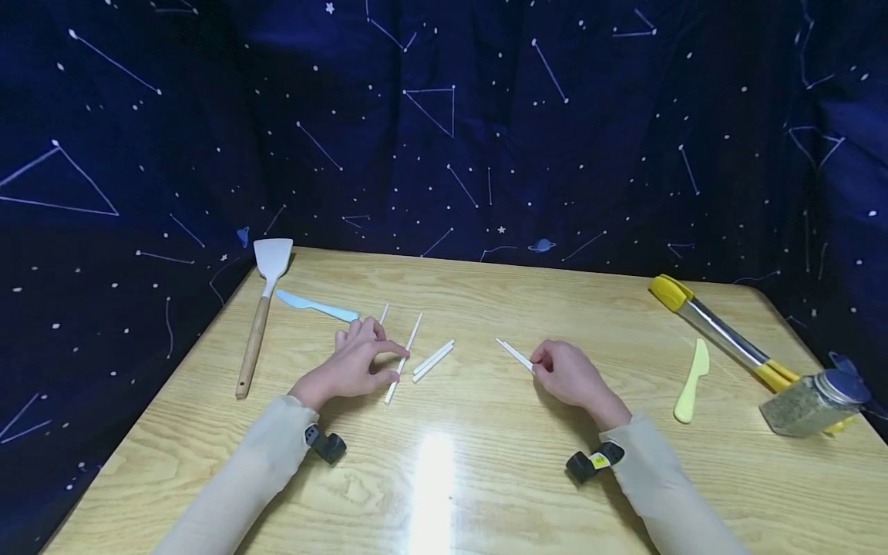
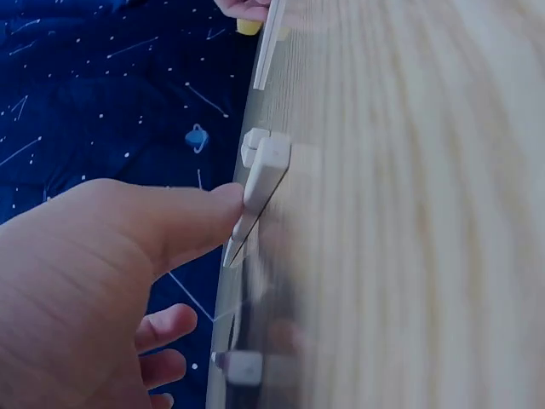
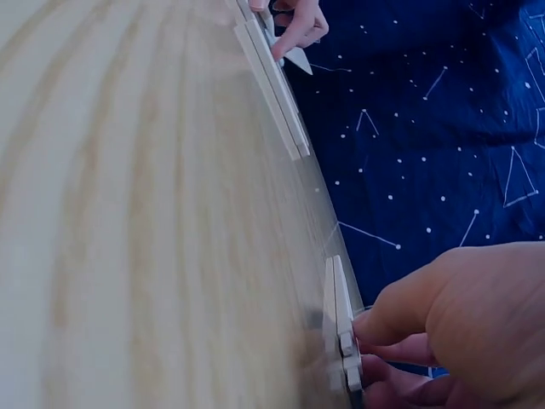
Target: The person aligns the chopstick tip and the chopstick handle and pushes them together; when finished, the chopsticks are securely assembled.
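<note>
My left hand has its thumb and index finger at a slim white chopstick, which lies on the table. In the left wrist view the thumb touches the side of that chopstick; its other fingers hang loosely. A second white chopstick is partly hidden behind this hand. Just right of it, two white sticks lie side by side. Farther right, my right hand pinches the near ends of a pair of white chopsticks, low at the table. Their far tips point away to the left.
On the left lie a spatula with a wooden handle and a light blue knife. To the right are a pale yellow knife, yellow-tipped tongs and a jar of dried herbs. A dark starry cloth hangs behind the table.
</note>
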The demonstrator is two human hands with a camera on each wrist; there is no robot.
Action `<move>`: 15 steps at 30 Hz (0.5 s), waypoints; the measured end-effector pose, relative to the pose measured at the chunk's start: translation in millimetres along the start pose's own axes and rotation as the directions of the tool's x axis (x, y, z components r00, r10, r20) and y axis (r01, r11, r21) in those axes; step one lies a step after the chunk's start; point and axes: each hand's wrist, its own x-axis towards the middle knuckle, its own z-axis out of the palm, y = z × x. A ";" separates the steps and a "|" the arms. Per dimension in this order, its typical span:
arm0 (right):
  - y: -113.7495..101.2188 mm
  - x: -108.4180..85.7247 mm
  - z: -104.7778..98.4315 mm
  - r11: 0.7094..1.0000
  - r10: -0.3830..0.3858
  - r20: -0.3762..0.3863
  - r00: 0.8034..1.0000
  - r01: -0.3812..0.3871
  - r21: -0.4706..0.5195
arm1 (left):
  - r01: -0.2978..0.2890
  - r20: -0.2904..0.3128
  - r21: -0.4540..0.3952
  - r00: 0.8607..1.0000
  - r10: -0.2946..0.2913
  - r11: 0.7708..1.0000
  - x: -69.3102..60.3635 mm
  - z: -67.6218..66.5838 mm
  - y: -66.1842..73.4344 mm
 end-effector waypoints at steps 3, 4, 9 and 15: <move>-4.6 -0.6 -0.4 1.000 0.018 -0.004 1.000 -0.018 -0.012 | 0.021 0.010 -0.012 1.000 -0.021 1.000 0.1 -2.8 -1.1; -6.0 -0.8 -0.6 1.000 0.023 -0.005 1.000 -0.023 -0.017 | 0.022 0.013 -0.020 1.000 -0.022 1.000 0.2 -3.6 -1.6; -9.9 -1.7 -0.9 0.999 0.027 -0.021 0.999 -0.028 -0.043 | 0.017 0.015 -0.066 1.000 -0.016 0.998 1.6 -7.4 -5.9; -9.9 -2.3 0.3 0.999 0.037 -0.014 0.999 -0.037 -0.024 | 0.013 -0.012 -0.066 1.000 -0.014 0.998 1.1 -8.0 -12.6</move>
